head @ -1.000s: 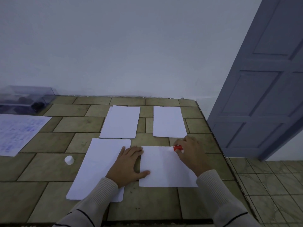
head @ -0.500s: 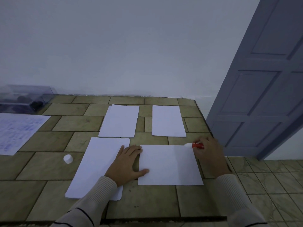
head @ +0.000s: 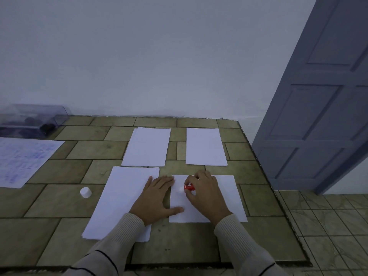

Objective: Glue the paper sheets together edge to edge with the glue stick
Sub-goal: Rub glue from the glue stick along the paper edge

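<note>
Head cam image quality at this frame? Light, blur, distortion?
Head view: dim, flat, bluish light, no glare, only faint shadows; the wide-angle lens tilts the door; the white tip of the glue stick looks soft; the printed sheet at left is too blurred to read.

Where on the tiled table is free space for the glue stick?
Bare tiles lie between the blue-written sheet and the back-left white paper sheets, also at the front-left corner, nearer than the small white cap. The middle is crowded with paper.
</note>
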